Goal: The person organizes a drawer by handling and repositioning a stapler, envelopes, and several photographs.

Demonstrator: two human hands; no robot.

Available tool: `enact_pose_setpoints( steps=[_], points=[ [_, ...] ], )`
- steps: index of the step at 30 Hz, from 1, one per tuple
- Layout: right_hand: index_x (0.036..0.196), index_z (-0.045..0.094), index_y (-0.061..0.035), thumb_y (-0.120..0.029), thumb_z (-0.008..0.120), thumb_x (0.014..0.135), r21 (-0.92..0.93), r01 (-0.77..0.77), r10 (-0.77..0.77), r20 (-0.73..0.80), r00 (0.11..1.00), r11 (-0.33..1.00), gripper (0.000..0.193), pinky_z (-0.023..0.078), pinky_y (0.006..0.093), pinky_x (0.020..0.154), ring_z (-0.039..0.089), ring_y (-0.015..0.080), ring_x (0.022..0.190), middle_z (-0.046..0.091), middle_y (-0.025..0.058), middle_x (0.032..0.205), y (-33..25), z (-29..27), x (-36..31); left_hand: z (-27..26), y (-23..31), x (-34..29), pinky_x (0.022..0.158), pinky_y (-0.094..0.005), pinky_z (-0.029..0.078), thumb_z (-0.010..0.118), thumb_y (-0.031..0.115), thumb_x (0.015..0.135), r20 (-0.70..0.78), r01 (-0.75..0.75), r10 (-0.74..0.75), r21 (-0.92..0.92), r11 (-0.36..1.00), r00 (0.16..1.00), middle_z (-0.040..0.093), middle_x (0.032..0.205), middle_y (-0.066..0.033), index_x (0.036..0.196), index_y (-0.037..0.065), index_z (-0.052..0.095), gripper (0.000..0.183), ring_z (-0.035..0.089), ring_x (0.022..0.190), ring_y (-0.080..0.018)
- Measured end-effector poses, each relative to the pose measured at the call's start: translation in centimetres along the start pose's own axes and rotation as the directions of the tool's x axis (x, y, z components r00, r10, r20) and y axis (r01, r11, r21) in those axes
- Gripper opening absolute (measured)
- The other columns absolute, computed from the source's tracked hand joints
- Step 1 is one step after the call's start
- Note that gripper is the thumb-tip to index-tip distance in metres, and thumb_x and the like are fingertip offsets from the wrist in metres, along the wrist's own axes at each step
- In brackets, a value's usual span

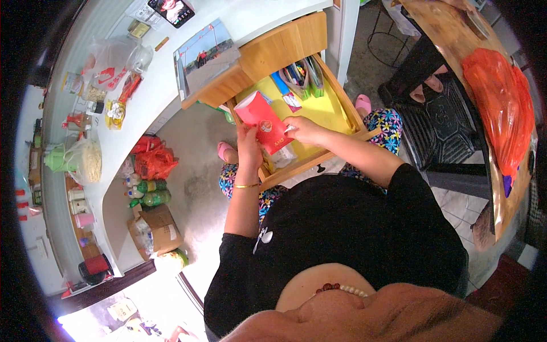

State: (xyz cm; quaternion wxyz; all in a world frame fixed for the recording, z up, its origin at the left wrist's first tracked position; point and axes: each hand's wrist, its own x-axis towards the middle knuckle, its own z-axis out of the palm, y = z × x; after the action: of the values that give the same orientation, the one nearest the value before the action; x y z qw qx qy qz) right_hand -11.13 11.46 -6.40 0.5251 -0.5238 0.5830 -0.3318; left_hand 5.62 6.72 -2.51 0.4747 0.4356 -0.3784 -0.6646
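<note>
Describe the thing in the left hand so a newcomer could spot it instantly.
Find the open wooden drawer with the yellow lining. Over its left side, the left hand holds a flat, red, rectangular paper packet. Its red face with a small round picture sets it apart from the narrow blue object in the drawer.

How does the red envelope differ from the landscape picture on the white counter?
The red envelope is in the left hand; the landscape picture lies on the white counter. The envelope is mostly red, while the picture is mainly blue and grey. Both look flat and roughly rectangular.
</note>
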Motion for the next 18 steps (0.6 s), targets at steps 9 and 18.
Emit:
enact_pose_setpoints(
  steps=[9,18],
  points=[
    [0.107,0.056,-0.0009,-0.006,0.055,0.075,0.408,0.021,0.007,-0.066,0.998,0.913,0.032,0.046,0.0295,0.072,0.059,0.0199,0.081,0.061,0.0118,0.091,4.9,-0.6,4.6,-1.9,-5.5,7.2,0.070,-0.0389,0.052,0.044,-0.010,0.078,0.129,0.264,-0.256,-0.049,0.963,0.958,0.053,0.102,-0.0144,0.112,0.000,0.041,0.036,0.056,0.093,-0.0279],
    [0.104,0.057,-0.0036,-0.010,0.053,0.076,-0.436,0.051,-0.131,-0.157,0.979,0.898,0.029,0.046,0.0368,0.078,0.059,0.0317,0.090,0.060,0.0206,0.096,5.4,-0.9,3.8,-4.5,-8.9,13.7,0.073,-0.0448,0.050,0.046,-0.003,0.078,0.113,0.271,-0.262,-0.073,0.960,0.958,0.058,0.099,-0.0137,0.104,0.004,0.053,0.028,0.060,0.089,-0.0287]
  ],
)
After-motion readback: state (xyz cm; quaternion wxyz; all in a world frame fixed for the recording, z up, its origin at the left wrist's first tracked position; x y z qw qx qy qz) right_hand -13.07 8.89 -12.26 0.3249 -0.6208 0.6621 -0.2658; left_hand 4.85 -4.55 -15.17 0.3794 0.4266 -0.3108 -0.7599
